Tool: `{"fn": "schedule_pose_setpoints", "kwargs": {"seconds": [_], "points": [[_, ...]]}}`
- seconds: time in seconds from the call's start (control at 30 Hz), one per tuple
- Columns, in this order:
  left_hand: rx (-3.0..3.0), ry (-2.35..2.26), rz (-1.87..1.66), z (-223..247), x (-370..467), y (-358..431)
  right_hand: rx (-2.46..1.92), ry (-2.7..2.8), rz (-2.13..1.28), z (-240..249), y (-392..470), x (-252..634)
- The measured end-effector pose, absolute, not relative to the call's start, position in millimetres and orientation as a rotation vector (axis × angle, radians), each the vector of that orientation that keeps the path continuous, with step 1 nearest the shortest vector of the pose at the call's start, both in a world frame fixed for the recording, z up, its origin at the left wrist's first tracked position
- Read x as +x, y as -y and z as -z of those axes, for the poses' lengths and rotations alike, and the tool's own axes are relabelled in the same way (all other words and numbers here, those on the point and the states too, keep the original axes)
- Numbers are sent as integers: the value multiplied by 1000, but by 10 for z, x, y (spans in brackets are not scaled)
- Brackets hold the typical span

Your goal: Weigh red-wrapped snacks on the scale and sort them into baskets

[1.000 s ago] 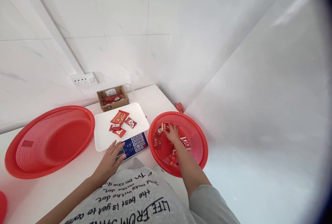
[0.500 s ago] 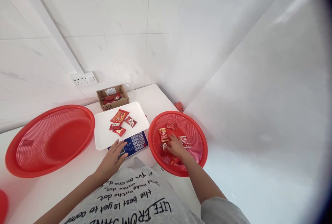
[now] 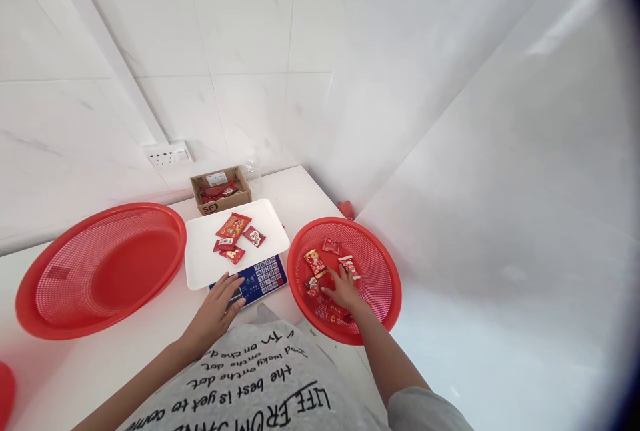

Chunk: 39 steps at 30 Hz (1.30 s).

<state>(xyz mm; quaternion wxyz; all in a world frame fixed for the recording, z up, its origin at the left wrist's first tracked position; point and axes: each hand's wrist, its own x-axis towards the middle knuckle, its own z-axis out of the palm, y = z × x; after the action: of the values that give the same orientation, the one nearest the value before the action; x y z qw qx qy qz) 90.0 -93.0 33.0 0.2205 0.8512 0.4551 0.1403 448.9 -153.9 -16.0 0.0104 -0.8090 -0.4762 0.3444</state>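
My left hand (image 3: pixel 224 299) lies with fingers outstretched on the blue keypad front of a digital scale (image 3: pixel 267 278). On the scale's white tray (image 3: pixel 200 244) rest several red candy packets (image 3: pixel 233 226). My right hand (image 3: pixel 345 290) reaches into the right red plastic basket (image 3: pixel 383 271), its fingers apart among several small wrapped sweets. One of these, a red and white packet (image 3: pixel 349 266), sits just beyond the fingertips. A yellow and red packet (image 3: pixel 315 263) and a dark red packet (image 3: pixel 312 285) lie to the left of the fingers.
A large red basket (image 3: pixel 127 271) stands on the left of the white table (image 3: pixel 175 324). Behind the tray, a cardboard box (image 3: pixel 227 201) holds more red packets. A wall socket (image 3: pixel 169 154) is above the table; a wall rises at the right.
My right hand has shifted slightly right inside the basket, away from the dark red packet, and its fingers have spread. My left hand stays on the scale. The view has tilted slightly.
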Motion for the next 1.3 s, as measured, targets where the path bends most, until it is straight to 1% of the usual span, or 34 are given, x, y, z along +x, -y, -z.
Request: {"fn": "schedule_pose_setpoints", "kwargs": {"seconds": [0.27, 0.43, 0.6, 0.83, 1.0, 1.17, 1.3], "points": [[2352, -1262, -376, -325, 910, 975, -2385, 1823, -1182, 114, 1349, 4076], [2356, -1222, -364, -348, 972, 997, -2334, 1850, -1111, 168, 1356, 4109], [2307, -1219, -340, -387, 947, 1057, -2083, 1369, -945, 242, 1274, 4247], [2237, -1201, -342, -311, 779, 1161, -2089, 892, -732, 106, 1390, 4314], [2173, -1152, -294, -372, 795, 1177, -2071, 597, -689, -13, 1660, 4325], [2144, -1079, -223, -424, 872, 1222, -2115, 530, -752, -105, 1841, 4322], [2125, -1070, -190, -419, 928, 1251, -2250, 748, -945, -171, 1933, 4319]]}}
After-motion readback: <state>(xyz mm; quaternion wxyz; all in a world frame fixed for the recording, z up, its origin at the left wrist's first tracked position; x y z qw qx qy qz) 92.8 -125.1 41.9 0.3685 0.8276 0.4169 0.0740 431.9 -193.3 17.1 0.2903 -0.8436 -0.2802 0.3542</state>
